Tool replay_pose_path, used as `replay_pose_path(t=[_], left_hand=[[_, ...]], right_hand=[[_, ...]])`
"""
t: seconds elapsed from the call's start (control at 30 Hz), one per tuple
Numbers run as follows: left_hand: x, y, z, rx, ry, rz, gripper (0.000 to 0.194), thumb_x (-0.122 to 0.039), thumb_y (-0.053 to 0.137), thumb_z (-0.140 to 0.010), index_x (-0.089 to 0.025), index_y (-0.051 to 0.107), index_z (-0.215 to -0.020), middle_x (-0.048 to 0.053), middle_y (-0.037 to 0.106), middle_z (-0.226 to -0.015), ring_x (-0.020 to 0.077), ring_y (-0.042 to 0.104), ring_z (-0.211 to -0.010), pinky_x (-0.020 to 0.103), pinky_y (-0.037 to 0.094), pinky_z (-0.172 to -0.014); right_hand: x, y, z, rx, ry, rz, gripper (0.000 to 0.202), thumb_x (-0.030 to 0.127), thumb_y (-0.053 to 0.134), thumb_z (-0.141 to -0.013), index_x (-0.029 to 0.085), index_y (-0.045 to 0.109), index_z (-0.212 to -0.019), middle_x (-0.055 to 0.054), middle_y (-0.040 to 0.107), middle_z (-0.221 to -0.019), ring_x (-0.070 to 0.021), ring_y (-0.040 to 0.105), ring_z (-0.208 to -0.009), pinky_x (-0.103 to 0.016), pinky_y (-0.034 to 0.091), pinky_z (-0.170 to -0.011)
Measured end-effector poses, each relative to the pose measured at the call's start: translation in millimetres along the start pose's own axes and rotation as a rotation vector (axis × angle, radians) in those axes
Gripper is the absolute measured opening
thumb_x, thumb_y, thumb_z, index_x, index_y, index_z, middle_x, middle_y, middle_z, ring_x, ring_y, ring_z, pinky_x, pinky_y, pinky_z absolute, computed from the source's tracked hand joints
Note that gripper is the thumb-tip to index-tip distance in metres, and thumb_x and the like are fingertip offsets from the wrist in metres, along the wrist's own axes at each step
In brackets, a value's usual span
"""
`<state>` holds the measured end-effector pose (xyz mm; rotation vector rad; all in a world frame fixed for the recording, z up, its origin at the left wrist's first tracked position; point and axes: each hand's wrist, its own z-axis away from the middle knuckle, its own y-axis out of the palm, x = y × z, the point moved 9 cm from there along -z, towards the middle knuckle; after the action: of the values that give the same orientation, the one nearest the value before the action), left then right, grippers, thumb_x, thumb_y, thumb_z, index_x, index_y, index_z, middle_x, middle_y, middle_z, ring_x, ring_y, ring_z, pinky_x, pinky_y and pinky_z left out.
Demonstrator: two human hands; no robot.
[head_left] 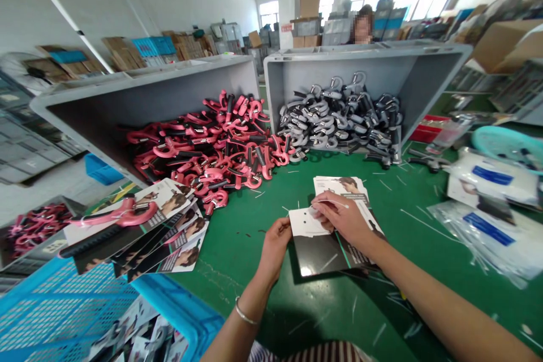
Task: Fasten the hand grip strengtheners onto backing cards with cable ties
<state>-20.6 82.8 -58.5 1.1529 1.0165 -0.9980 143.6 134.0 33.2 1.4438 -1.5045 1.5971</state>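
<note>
A black-and-white printed card (318,254) is between my hands over the green table. My left hand (278,240) has its fingers closed on the card's left edge. My right hand (343,218) pinches a thin white tie (337,202) over the card's top, near small holes. More printed cards (348,185) lie in a stack beneath and behind. At the left, a pink grip tool (127,214) with a black handle rests on fanned cards (182,254).
Pink tools (212,153) spill from a tipped grey bin (144,76); grey tools (335,113) fill another (365,54). A blue basket (169,300) stands at lower left. Bags of white ties (487,237) lie right. A person (363,28) is behind the bins.
</note>
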Motion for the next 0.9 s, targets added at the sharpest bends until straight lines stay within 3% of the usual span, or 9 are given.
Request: replay_pose_path(t=[0.1,0.27,0.43,0.53,0.7,0.8,0.9], left_hand=[[-4,12.8,-3,0.043,0.028,0.081,0.027,-0.026,0.069,-0.079,-0.017,0.067,-0.104,0.006,0.072,-0.106,0.0195,0.064,-0.100,0.031,0.046,-0.092],[5,23.5,-18,0.073,0.005,0.205,0.034,-0.024,0.076,-0.071,-0.017,0.067,-0.103,0.006,0.072,-0.102,0.0193,0.066,-0.093,0.030,0.049,-0.087],[14,20.7,-26,0.041,0.034,0.035,0.033,-0.025,0.074,-0.071,-0.018,0.068,-0.103,0.004,0.073,-0.093,0.0182,0.065,-0.082,0.031,0.050,-0.081],[12,10.6,-17,0.060,0.069,-0.164,0.022,-0.025,0.071,-0.073,-0.017,0.072,-0.093,0.005,0.071,-0.088,0.0204,0.063,-0.083,0.032,0.049,-0.083],[2,0.6,23,0.251,0.137,-0.325,0.014,-0.021,0.061,-0.083,-0.019,0.074,-0.088,0.005,0.067,-0.094,0.0206,0.060,-0.090,0.031,0.046,-0.086],[-8,-5.1,30,0.160,0.218,-0.369,0.014,-0.022,0.060,-0.086,-0.021,0.073,-0.087,0.005,0.064,-0.090,0.0194,0.059,-0.089,0.029,0.046,-0.084],[-11,-2.1,18,0.024,0.255,-0.266,0.012,-0.022,0.063,-0.082,-0.021,0.075,-0.082,0.005,0.065,-0.094,0.0202,0.060,-0.094,0.030,0.046,-0.088]], right_hand=[[1,0,2,0.001,-0.053,0.078,0.018,0.037,0.053,-0.095,0.022,0.064,-0.095,-0.002,0.068,-0.084,-0.0175,0.066,-0.072,-0.030,0.052,-0.068],[13,8,2,0.035,-0.201,0.315,0.013,0.026,0.055,-0.094,0.022,0.066,-0.091,-0.004,0.068,-0.092,-0.0201,0.062,-0.088,-0.034,0.046,-0.081],[9,11,-2,0.067,-0.159,0.335,0.012,0.025,0.056,-0.093,0.021,0.067,-0.092,-0.004,0.067,-0.092,-0.0193,0.061,-0.088,-0.032,0.044,-0.080],[3,4,-3,0.052,-0.091,0.213,0.012,0.027,0.054,-0.093,0.021,0.064,-0.094,-0.001,0.068,-0.087,-0.0174,0.061,-0.080,-0.029,0.044,-0.073],[4,5,-2,0.075,-0.096,0.245,0.012,0.028,0.053,-0.093,0.021,0.063,-0.092,-0.001,0.066,-0.084,-0.0166,0.059,-0.076,-0.028,0.041,-0.069],[5,9,-2,0.087,-0.109,0.323,0.013,0.028,0.053,-0.092,0.021,0.064,-0.092,-0.002,0.067,-0.087,-0.0173,0.059,-0.077,-0.028,0.040,-0.069],[5,11,-4,0.085,-0.107,0.381,0.013,0.028,0.053,-0.092,0.022,0.065,-0.093,-0.002,0.068,-0.088,-0.0178,0.060,-0.078,-0.028,0.039,-0.069]])
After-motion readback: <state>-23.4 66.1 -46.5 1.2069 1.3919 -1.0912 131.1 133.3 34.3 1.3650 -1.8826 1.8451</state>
